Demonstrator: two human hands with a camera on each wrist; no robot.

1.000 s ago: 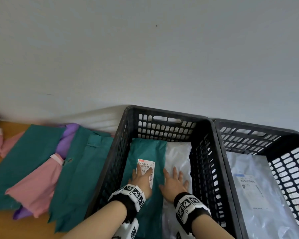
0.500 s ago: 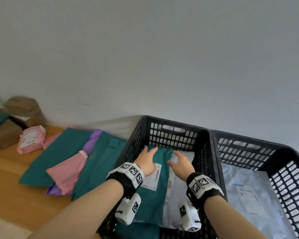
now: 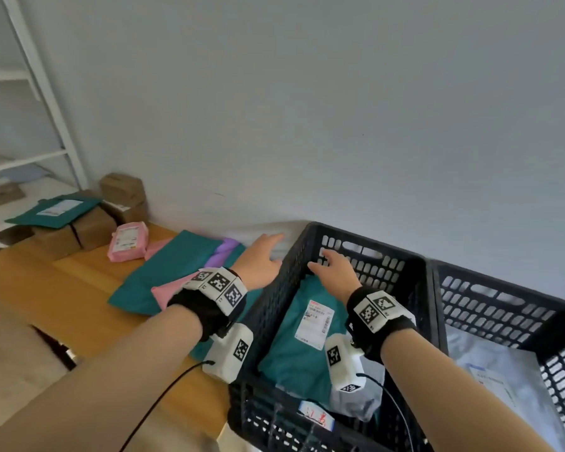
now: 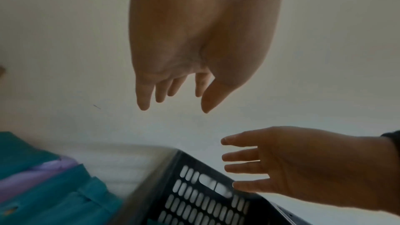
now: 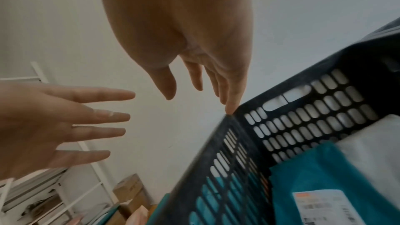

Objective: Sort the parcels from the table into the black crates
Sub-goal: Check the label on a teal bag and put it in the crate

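Both hands empty, fingers spread: left hand [image 3: 261,260] over the table's teal mailers [image 3: 177,265] at nine o'clock of the crate [image 3: 310,249], right hand [image 3: 335,272] above it; mailers look soft, light, slippery, best pinched at an edge.

Wooden table [image 3: 30,288] under teal parcels [image 3: 173,269], cardboard boxes [image 3: 92,228], black crates [image 3: 418,288]

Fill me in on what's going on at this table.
A person is sorting parcels into black crates. Both hands are empty and open: the left hand is over the table's teal and pink parcels, the right hand above the left crate, where a labelled teal parcel already lies. The right crate holds a white parcel.
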